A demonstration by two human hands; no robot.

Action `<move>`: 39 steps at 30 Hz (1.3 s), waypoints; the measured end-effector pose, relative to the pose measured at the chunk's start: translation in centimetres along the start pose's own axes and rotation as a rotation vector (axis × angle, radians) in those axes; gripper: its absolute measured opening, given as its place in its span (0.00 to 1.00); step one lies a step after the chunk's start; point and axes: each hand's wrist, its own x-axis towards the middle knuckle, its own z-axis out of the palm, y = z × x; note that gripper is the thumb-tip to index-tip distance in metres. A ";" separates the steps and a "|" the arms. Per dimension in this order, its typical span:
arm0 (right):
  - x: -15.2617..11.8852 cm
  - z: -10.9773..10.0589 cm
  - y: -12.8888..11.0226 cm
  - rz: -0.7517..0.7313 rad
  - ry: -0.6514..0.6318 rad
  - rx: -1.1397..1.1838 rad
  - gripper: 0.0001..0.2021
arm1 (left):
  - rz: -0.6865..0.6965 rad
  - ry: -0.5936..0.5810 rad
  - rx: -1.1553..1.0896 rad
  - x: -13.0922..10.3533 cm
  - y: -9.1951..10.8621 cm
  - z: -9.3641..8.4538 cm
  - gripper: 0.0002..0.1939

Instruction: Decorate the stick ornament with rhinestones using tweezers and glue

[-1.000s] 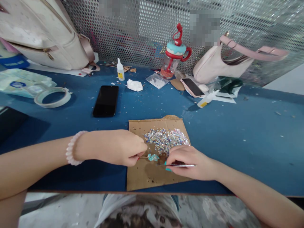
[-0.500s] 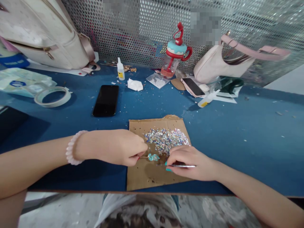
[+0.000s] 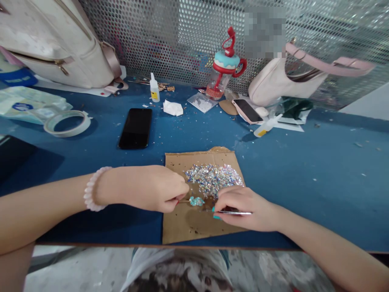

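My left hand [image 3: 158, 188] is closed around a thin stick [image 3: 183, 201], whose tip carries a small turquoise glittery piece [image 3: 197, 201]. Between the fingers of my right hand [image 3: 243, 207] is a slim metal tool that looks like tweezers [image 3: 232, 212]; its fine tip points left, just below and right of the turquoise piece. Both hands are over a brown cardboard sheet [image 3: 179, 229]. Behind my fingers a heap of shiny sequin-like bits [image 3: 212, 176] is spread on the cardboard. My curled left fingers hide the rest of the stick.
On the blue table [image 3: 319, 190] lie a black phone [image 3: 135, 128], a tape roll [image 3: 67, 123], two glue bottles [image 3: 154, 90] and crumpled white paper [image 3: 173, 108]. Farther back stand a red-handled cup [image 3: 224, 65], a pink phone [image 3: 247, 110], a handbag [image 3: 267, 83] and a backpack [image 3: 69, 48].
My right hand has shifted very slightly to the right with the tool. The left hand and the turquoise piece look unmoved.
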 end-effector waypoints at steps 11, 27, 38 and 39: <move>0.2 0.3 -0.2 0.004 0.073 -0.031 0.09 | -0.031 -0.006 0.007 -0.1 -0.1 0.0 0.05; 0.3 0.7 -0.1 0.003 0.094 -0.039 0.08 | -0.085 -0.046 0.026 -0.2 -0.2 -0.1 0.05; 0.3 0.6 -0.2 -0.021 0.107 -0.046 0.09 | -0.074 -0.048 0.053 -0.1 -0.1 -0.1 0.05; 0.3 0.6 -0.2 -0.027 0.110 -0.044 0.09 | -0.066 -0.046 0.062 -0.1 -0.1 -0.1 0.05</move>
